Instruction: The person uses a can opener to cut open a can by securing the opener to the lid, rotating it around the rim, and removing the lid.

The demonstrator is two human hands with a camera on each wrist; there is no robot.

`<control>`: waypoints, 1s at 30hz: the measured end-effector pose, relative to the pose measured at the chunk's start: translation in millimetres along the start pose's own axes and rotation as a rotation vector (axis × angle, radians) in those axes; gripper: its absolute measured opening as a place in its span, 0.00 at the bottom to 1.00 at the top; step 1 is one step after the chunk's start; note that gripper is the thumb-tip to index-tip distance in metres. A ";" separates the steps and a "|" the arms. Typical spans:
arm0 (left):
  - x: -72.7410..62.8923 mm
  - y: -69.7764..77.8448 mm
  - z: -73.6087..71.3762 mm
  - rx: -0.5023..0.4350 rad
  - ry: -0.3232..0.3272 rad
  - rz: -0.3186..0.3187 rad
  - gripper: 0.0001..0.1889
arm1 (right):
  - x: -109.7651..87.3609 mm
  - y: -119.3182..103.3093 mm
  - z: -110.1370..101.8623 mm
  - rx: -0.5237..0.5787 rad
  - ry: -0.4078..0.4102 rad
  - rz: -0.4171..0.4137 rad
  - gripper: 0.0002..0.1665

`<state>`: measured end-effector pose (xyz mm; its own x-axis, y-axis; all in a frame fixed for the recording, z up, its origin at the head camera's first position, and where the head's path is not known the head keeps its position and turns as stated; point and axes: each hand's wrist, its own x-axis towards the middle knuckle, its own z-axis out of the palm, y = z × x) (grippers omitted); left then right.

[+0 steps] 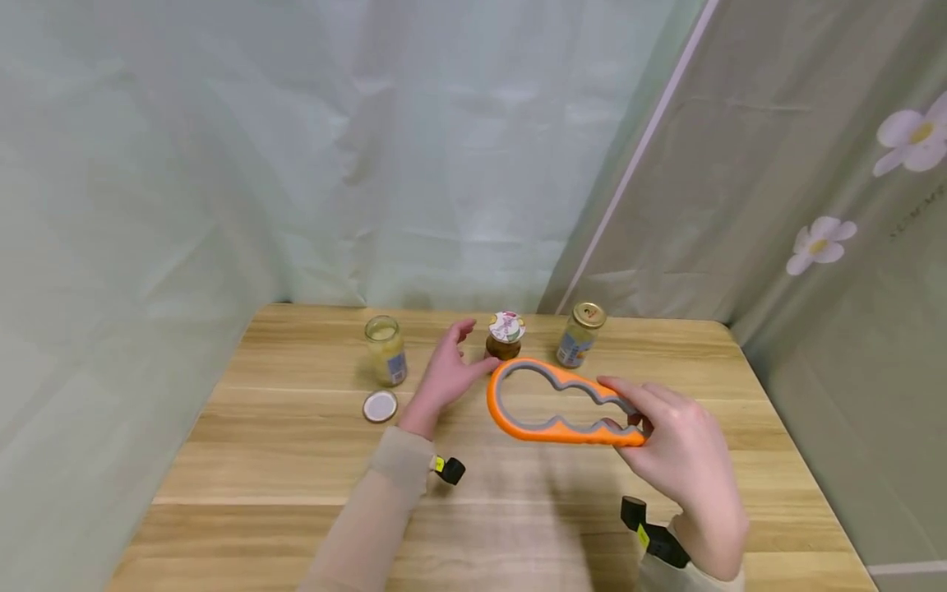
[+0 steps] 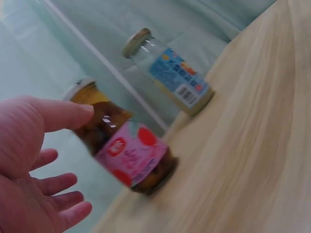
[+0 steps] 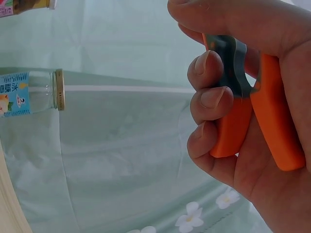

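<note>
My right hand grips the handle ends of an orange jar opener with a grey wavy inner edge. In the right wrist view, curled fingers wrap one of its orange arms. The opener's rounded end is held up in front of a brown-filled jar with a patterned lid. My left hand reaches toward that jar with thumb and fingers spread. In the left wrist view the thumb overlaps the upper part of the jar, above its pink label, and the other fingers are loosely bent.
Right of the brown jar stands a jar with a gold lid and blue label. At left stands an open glass jar with pale contents; its loose lid lies in front on the wooden table. Curtains hang behind.
</note>
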<state>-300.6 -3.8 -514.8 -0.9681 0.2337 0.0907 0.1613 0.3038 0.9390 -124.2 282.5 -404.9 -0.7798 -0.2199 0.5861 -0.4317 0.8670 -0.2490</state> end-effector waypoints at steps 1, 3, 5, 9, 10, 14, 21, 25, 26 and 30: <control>2.2 -1.1 3.4 -0.020 0.002 -0.009 0.44 | -0.1 -0.4 0.3 -0.001 -0.002 0.000 0.31; 6.2 -3.8 10.7 -0.068 0.002 -0.031 0.45 | -0.6 -1.2 0.7 0.000 -0.005 0.000 0.31; 9.6 -5.8 18.2 -0.108 0.000 -0.049 0.45 | -1.0 -1.4 0.8 0.000 -0.009 0.004 0.32; 16.4 -8.0 32.2 -0.165 -0.009 -0.062 0.47 | -1.0 0.2 -0.4 -0.011 -0.009 0.017 0.31; 17.4 -7.8 34.7 -0.171 -0.008 -0.064 0.48 | -0.9 0.4 -0.7 -0.014 -0.007 0.018 0.32; 21.6 -9.6 42.6 -0.189 0.004 -0.089 0.51 | -0.8 0.6 -0.8 -0.018 -0.005 0.019 0.31; 28.9 -16.5 49.5 -0.165 -0.005 -0.083 0.47 | -0.3 0.1 -0.2 -0.012 -0.008 0.028 0.31; 31.0 -22.8 51.3 -0.153 -0.023 -0.049 0.44 | -0.1 0.0 -0.5 -0.018 -0.004 0.027 0.31; 30.4 -24.3 51.6 -0.134 -0.020 -0.041 0.44 | -0.4 -0.1 -0.3 -0.016 -0.004 0.025 0.31; 28.1 -25.9 53.7 -0.042 0.010 -0.024 0.49 | -0.6 0.4 -1.3 -0.015 -0.001 0.019 0.31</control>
<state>-321.8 44.5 -554.4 -0.9734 0.2178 0.0712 0.1301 0.2697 0.9541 -123.4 283.5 -404.3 -0.7881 -0.2036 0.5809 -0.4101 0.8774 -0.2489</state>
